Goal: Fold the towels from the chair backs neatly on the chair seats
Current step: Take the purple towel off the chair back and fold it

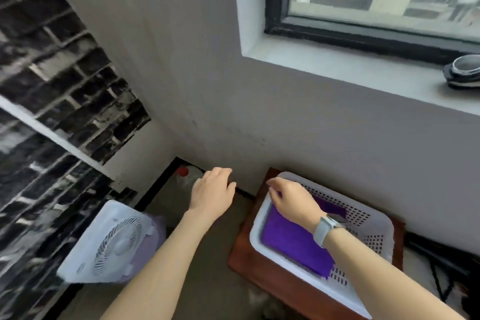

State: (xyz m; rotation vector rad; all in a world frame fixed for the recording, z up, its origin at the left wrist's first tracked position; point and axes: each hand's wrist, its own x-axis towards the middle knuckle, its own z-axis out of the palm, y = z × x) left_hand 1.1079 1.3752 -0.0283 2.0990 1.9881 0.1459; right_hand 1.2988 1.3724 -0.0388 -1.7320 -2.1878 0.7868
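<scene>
A purple towel [291,241] lies flat inside a white perforated plastic basket [363,218], which rests on a reddish-brown wooden surface [259,275] at the lower right. My right hand [291,201], with a pale watch on the wrist, hovers over the basket's far left corner, fingers curled loosely and holding nothing that I can see. My left hand [213,189] floats to the left of the basket over the floor, fingers slightly bent and empty. No chair back is in view.
A white box fan [109,241] stands on the floor at the lower left. A clear bottle with a red cap [183,173] lies in the corner by the wall. Above right is a window sill with a dark round object [462,73]. Black cables [441,267] trail at right.
</scene>
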